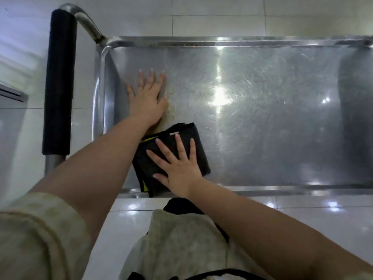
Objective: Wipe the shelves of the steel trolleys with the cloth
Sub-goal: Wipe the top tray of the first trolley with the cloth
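Dark folded cloth point(171, 156), yellow trim | right hand point(177, 168) flat on it | left hand point(147, 98) spread on shelf point(272, 118)

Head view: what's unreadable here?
All head view.
Shelf: right end cut off by frame edge.
Any lower shelves: hidden beneath it.
Cloth: partly under right hand and left forearm.
Stain: partly under left hand.
Shelf centre: washed out by glare.

Steel trolley shelf point(272, 138) fills centre frame, scratched, glare spots, brownish smear point(171, 110) left of centre. Dark folded cloth point(199, 154) lies lower left, lapping near rim. Tiled floor point(222, 17) below.
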Available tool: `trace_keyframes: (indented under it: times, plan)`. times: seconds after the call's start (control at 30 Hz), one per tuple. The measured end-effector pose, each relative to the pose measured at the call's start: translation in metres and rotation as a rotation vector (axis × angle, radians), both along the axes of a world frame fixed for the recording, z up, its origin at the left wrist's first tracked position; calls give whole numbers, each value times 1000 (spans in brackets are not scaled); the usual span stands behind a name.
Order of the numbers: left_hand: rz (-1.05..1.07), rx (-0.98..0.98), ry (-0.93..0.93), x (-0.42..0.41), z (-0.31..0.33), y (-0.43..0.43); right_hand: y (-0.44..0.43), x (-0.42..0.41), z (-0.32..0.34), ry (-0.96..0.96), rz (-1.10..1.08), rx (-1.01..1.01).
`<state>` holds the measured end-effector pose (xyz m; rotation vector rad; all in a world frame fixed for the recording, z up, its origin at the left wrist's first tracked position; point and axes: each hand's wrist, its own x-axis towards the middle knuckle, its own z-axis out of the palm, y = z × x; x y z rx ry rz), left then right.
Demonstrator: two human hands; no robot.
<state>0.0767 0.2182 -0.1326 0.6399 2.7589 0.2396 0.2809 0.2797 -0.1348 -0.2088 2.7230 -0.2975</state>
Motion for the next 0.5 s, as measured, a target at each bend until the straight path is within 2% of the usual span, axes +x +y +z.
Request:
trace_keyframes:
  times: [0.1,0.17,0.23,0.4,0.5]
  plan:
    - [95,117,30,27,17,-11,56,8,3,111,-171,41]
    - [120,122,22,67,24,-13,100,10,1,82,-362,40]
    - [115,92,4,119,24,-8,126,1,-3,26,-462,46]
    - [162,-139,-17,209,-2,-7,126,-52,-17,89,-411,95]
    - [100,-134,23,215,-11,-24,128,-75,-21,115,-422,131]
